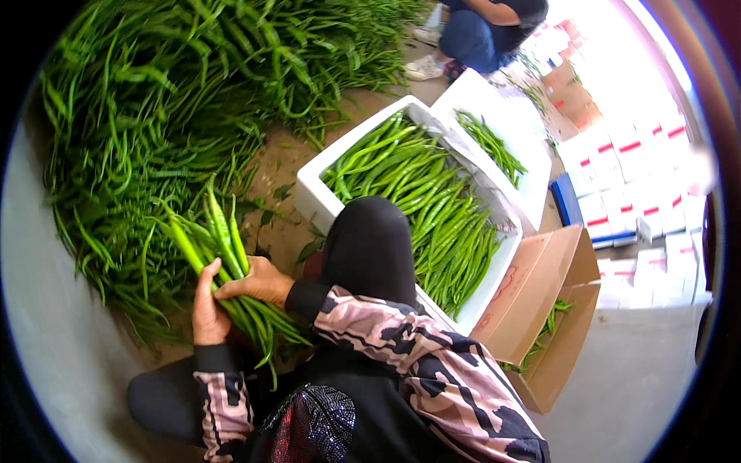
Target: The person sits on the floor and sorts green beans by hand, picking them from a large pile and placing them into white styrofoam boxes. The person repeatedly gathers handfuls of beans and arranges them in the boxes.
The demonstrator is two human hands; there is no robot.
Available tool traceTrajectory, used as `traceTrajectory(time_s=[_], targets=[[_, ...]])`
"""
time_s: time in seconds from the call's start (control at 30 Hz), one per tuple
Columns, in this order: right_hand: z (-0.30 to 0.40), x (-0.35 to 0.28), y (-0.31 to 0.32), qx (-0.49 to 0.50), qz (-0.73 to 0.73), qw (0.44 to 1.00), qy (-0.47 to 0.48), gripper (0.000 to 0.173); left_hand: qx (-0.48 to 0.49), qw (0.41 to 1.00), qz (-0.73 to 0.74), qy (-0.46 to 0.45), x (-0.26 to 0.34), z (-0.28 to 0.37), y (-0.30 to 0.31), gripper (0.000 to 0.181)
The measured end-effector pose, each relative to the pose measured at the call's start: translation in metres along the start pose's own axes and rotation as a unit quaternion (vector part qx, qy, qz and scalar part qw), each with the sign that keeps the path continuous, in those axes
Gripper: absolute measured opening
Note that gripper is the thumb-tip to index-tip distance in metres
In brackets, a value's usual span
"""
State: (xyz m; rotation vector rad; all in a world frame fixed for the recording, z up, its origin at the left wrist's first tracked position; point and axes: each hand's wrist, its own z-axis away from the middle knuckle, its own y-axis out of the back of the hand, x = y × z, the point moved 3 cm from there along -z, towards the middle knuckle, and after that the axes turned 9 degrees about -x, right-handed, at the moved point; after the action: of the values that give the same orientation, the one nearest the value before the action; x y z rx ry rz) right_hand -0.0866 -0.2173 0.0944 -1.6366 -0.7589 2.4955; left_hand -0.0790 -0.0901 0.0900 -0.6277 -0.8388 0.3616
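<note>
A bunch of long green chili peppers (223, 231) is gripped between both hands, low in front of my lap. My left hand (209, 312) wraps the bunch from below, its thumb pointing up along the peppers. From the other side my right hand (260, 283) closes around the same bunch, and the lower pepper ends fan out beneath it. Just beyond the hands rises a large heap of green peppers (156, 116). To the right of my bent knee stands a white foam box (312, 173), filled with peppers (428, 202) laid roughly side by side.
Behind the foam box, a white lid (529, 202) carries a small pile of peppers (492, 147). An open cardboard box (532, 278) with peppers inside stands at right. Stacked white cartons (637, 173) line the far right. Another person (474, 35) crouches at the top.
</note>
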Motion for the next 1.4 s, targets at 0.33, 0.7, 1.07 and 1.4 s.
traceTrajectory(time_s=[0.33,0.7,1.07,1.4], targets=[[0.153,-0.207,0.034,0.119,-0.070,0.939,0.314,0.044,-0.252,0.911,-0.309,-0.104,0.054,0.041,-0.286,0.035],[0.335,-0.095,0.199,0.420,-0.177,0.856,0.243,0.038,-0.465,0.795,-0.256,0.293,-0.224,-0.027,-0.373,0.029],[0.399,0.043,0.301,0.762,0.244,0.600,-0.012,0.076,-0.455,0.641,-0.566,0.250,-0.314,-0.072,-0.331,0.073],[0.392,0.018,0.291,0.784,0.272,0.553,0.074,0.040,-0.481,0.561,-0.637,0.218,-0.313,-0.068,-0.322,0.040]])
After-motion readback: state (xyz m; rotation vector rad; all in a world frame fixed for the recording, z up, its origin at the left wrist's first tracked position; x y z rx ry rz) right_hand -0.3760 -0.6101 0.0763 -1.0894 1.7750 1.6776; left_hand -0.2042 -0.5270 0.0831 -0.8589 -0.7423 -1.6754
